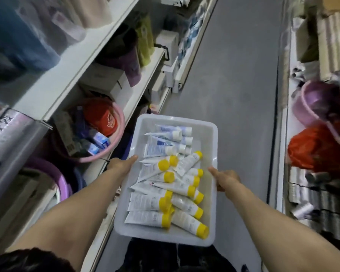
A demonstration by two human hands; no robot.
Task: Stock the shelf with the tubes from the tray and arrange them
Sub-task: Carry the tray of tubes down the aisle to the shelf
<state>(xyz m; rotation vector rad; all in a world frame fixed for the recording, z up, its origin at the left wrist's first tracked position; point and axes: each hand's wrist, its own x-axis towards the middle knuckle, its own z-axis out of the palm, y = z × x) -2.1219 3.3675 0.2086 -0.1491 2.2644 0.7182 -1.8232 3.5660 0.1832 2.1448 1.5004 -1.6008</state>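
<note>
Plainly, L hand & R hand grip tray rims, tubes inside, labels unreadable.

The fingers of the left hand and most of those of the right hand lie out of sight below the rim of the tray they grip. Print on the tubes is too small to read, and the lower ones are partly buried under others. Goods on the shelf at upper left are smeared by blur, and the blue bundle there is cut by the frame's edge. At lower right, silvery rolls run off the edge.
</note>
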